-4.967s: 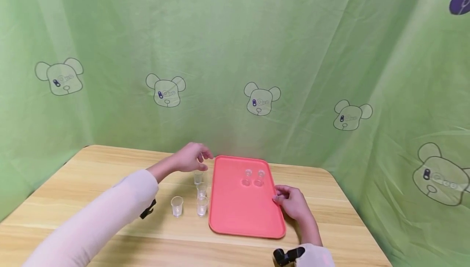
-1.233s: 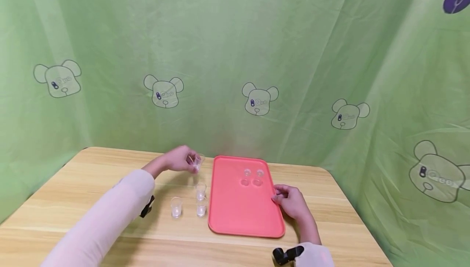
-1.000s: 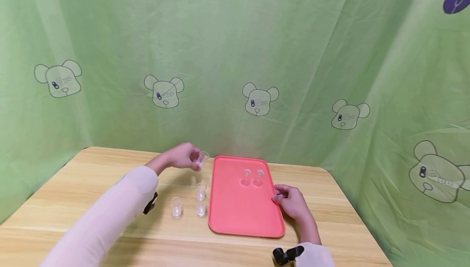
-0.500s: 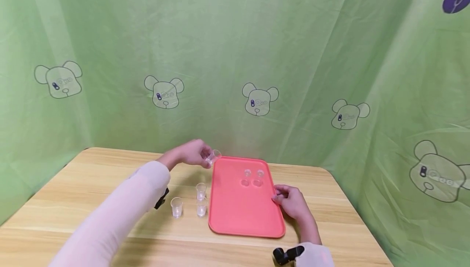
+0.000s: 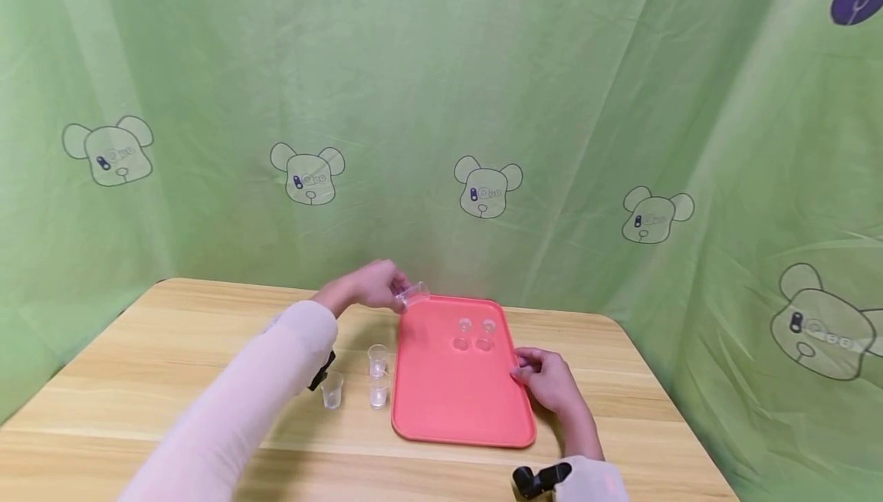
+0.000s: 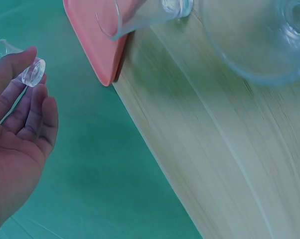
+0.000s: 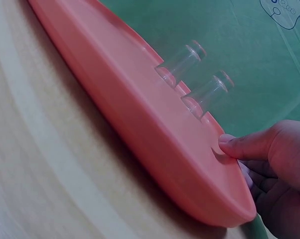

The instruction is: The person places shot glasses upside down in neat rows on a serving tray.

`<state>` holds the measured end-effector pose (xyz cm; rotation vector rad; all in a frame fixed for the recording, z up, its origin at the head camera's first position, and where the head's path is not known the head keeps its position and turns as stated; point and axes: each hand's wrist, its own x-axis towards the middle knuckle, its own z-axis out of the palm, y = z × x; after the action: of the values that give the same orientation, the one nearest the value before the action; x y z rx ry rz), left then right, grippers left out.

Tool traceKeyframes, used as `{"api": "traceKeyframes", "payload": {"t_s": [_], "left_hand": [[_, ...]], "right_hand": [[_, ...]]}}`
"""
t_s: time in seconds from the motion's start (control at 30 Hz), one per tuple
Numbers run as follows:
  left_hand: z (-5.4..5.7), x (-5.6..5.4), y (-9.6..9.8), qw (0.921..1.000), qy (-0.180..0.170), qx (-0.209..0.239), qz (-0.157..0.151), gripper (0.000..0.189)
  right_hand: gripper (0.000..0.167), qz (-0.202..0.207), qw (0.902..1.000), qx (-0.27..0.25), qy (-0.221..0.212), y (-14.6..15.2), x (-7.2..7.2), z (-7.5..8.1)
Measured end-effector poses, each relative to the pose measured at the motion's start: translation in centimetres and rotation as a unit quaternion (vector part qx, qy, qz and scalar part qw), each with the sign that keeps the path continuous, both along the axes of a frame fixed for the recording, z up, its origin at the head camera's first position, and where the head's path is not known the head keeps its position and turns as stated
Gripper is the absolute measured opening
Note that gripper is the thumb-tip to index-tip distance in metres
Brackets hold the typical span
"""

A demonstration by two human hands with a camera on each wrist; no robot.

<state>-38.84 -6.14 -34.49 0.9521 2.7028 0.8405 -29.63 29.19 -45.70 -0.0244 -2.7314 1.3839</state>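
Note:
My left hand [image 5: 375, 285] pinches a small clear shot glass [image 5: 416, 294] by its thick base end, tipped on its side above the far left corner of the red tray [image 5: 455, 402]. In the left wrist view, thumb and fingers hold the shot glass [image 6: 33, 72] at its base. Two more shot glasses [image 7: 182, 64] stand upside down on the tray, rims down, near its right side. My right hand [image 5: 548, 381] grips the tray's right edge, thumb over the rim [image 7: 227, 142] and fingers outside it.
Left of the tray, three shot glasses stand upright on the wooden table [image 5: 207, 333]: one farther back [image 5: 377, 360], a nearer glass [image 5: 379, 392] and a left glass [image 5: 333, 391] partly behind the wrist camera. A green curtain [image 5: 414, 103] hangs behind the table.
My left hand, reaching over the table at first, has picked up the farthest left-side glass, carried it right to the tray's corner and tipped it over. The right hand has stayed put.

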Motion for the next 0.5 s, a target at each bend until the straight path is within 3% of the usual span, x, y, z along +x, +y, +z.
{"api": "traceKeyframes", "payload": {"t_s": [0.33,0.5], "left_hand": [[0.2,0.2,1.5,0.9998,-0.01,-0.009,0.016,0.03],[0.0,0.1,2.0,0.9995,0.006,-0.023,0.019,0.03]], "right_hand": [[0.037,0.0,1.0,0.002,0.001,0.2,-0.1,-0.1],[0.037,0.0,1.0,0.002,-0.001,0.0,0.0,-0.1]]}}
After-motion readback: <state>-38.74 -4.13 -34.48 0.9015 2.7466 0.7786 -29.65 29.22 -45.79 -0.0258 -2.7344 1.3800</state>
